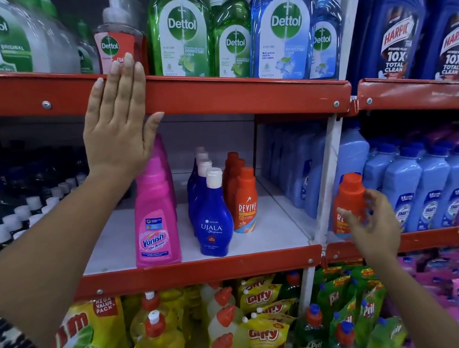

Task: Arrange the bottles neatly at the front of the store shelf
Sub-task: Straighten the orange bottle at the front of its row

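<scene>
Right hand [373, 223] holds orange Revive bottle [348, 205] (upright, label partly hidden).

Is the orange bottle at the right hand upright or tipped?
Upright: the orange bottle has its cap on top, with the right hand loosely around it, fingers spread.

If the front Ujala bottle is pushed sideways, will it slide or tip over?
The blue Ujala bottle looks tall with a narrow neck, so a push near its white cap would probably tip it. It seems rigid plastic, so low pushes likely slide it on the smooth white shelf.
</scene>
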`<state>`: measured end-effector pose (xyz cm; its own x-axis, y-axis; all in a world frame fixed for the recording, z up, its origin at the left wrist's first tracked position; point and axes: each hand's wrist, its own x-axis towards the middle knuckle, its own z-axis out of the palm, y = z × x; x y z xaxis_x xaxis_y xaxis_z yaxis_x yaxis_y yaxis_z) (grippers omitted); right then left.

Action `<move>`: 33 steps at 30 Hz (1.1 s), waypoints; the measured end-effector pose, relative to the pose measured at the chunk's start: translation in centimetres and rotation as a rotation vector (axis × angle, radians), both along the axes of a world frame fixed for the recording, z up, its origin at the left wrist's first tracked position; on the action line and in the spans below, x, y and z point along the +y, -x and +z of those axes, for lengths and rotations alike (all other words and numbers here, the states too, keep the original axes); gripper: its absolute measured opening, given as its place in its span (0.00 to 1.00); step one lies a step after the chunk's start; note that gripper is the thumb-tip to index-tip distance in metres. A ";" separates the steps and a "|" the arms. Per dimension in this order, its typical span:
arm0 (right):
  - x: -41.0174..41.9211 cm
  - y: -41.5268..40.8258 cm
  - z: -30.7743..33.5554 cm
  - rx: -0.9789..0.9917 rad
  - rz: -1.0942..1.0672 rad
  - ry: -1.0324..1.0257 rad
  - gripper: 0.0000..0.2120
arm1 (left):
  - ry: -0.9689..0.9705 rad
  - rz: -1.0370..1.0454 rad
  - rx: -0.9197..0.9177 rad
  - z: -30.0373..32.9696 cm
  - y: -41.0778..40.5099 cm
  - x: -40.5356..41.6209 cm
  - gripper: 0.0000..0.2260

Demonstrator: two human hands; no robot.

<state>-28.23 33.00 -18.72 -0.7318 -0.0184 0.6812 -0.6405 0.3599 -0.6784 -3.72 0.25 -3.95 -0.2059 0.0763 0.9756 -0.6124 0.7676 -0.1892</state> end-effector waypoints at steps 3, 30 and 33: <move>-0.4 -1.6 0.8 0.180 -0.045 -0.083 0.25 | -0.004 -0.005 -0.003 0.0 0.0 0.0 0.27; -12.2 -5.5 -0.8 -0.097 0.503 0.004 0.28 | 0.067 0.073 0.019 0.2 0.0 -0.3 0.27; -12.5 -4.9 -1.0 -0.091 0.481 -0.029 0.30 | 0.076 0.075 0.027 0.2 0.0 -0.4 0.27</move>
